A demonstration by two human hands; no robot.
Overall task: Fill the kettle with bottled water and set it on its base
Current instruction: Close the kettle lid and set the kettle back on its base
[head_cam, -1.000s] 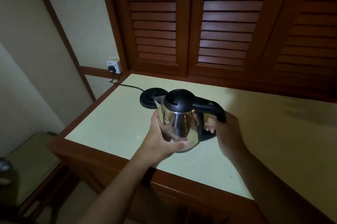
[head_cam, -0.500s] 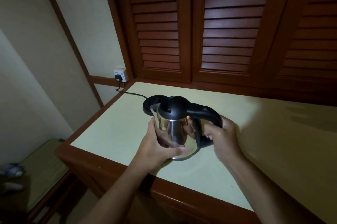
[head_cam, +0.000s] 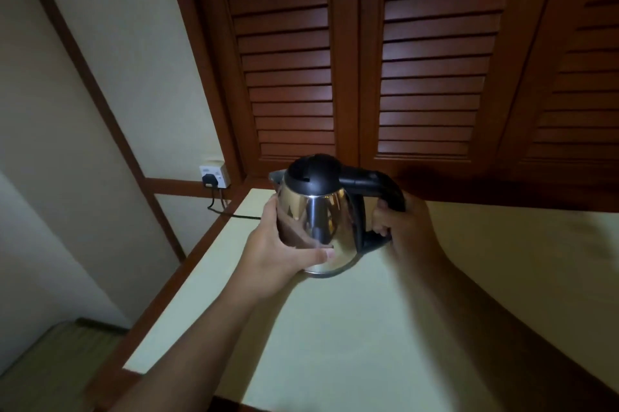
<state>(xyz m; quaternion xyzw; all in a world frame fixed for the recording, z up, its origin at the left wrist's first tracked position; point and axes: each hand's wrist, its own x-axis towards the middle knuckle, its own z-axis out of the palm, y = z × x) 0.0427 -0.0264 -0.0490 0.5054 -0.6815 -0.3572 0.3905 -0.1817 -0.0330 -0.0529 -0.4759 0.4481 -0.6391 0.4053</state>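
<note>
Two hands [head_cam: 278, 252] grip rounded shiny steel kettle [head_cam: 318, 224].

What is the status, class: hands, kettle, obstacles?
Left hand cups the kettle body. Right hand on its handle. Lid shut. Base hidden; no bottle visible.

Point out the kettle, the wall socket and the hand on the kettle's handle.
kettle [head_cam: 315, 220]: head view, on the shiny steel body.
wall socket [head_cam: 216, 176]: head view, on the white faceplate.
right hand [head_cam: 407, 227]: head view, on the back of the hand.
</note>
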